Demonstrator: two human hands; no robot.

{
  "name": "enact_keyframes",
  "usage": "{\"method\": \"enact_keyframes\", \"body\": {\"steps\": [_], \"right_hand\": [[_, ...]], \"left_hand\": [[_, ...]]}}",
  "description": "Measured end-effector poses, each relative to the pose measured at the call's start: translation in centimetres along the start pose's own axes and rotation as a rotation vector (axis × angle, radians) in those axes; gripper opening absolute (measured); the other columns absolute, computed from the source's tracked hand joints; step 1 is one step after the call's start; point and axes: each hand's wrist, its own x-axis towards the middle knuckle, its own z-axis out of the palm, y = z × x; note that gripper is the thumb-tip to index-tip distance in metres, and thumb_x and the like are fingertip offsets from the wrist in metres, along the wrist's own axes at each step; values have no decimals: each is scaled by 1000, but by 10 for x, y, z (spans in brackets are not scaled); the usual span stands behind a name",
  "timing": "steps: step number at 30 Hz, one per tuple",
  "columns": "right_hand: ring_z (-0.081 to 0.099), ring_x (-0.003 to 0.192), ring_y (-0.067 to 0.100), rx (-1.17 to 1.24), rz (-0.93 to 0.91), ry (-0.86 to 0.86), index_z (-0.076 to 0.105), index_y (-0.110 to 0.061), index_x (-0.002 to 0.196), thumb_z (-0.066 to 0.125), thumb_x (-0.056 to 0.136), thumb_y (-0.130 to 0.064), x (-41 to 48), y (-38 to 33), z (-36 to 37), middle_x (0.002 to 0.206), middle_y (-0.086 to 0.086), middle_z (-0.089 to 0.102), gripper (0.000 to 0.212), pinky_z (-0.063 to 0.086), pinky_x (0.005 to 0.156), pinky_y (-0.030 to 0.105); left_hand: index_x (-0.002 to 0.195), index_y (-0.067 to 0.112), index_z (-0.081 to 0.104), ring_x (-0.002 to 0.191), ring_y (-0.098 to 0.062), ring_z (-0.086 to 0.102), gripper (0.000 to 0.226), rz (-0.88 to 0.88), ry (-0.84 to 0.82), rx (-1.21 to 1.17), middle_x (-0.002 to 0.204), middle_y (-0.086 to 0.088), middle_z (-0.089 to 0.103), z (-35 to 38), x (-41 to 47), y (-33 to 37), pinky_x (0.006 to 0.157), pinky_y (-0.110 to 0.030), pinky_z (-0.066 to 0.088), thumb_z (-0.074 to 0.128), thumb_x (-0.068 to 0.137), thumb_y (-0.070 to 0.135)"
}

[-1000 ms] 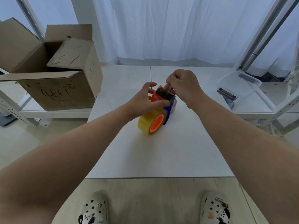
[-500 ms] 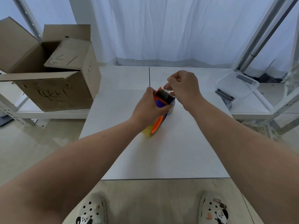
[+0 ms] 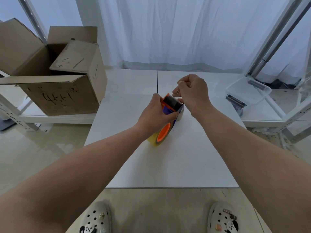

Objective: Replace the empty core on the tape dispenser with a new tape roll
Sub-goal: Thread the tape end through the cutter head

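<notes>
An orange and blue tape dispenser (image 3: pixel 170 105) stands tilted on the white table (image 3: pixel 168 162), carrying a yellowish tape roll (image 3: pixel 154 140) on an orange hub (image 3: pixel 163 133). My left hand (image 3: pixel 157 115) grips the dispenser's body from the left. Just past the toothed blade, my right hand (image 3: pixel 191 91) is closed, its fingertips pinching the clear tape end (image 3: pixel 175 95). A pale round object (image 3: pixel 181 113), partly hidden behind the dispenser, lies on the table; I cannot tell what it is.
An open cardboard box (image 3: pixel 55 84) stands on a low shelf at the left. A clear plastic container (image 3: pixel 249 91) sits on a white rack at the right, with metal poles behind it. White curtains hang at the back. My shoes show below the table's near edge.
My left hand has turned the dispenser more edge-on. My right hand has lifted slightly up and back from the blade, fingers still pinched.
</notes>
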Motion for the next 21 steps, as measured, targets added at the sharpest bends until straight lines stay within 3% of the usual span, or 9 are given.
{"method": "enact_keyframes", "body": {"steps": [7,11,14,21], "right_hand": [[69,73,24,179,108,42,51,-17,77,44,91,-7,-2,2,-2,69,5,65,19,59,80,44],[69,73,24,165,99,83,51,-19,76,44,91,-9,-3,0,-1,67,3,64,19,59,70,39],[68,68,19,242,102,115,51,-16,79,44,92,-10,4,-6,-10,66,3,65,16,57,60,33],[72,67,21,197,124,27,55,-13,89,46,95,-12,10,-10,-23,74,5,67,11,60,59,34]], "left_hand": [[106,17,37,81,-15,52,55,18,25,-17,102,-1,50,2,0,-3,67,-27,47,70,75,48],[103,20,35,73,-7,47,51,10,23,-17,98,2,48,4,0,-2,60,-19,41,70,76,46],[102,21,36,78,-11,50,51,-7,31,-51,99,2,49,2,2,-5,61,-22,43,70,74,46],[103,22,34,85,-15,52,55,-11,2,2,101,2,50,-1,1,-5,62,-21,46,71,73,49]]}}
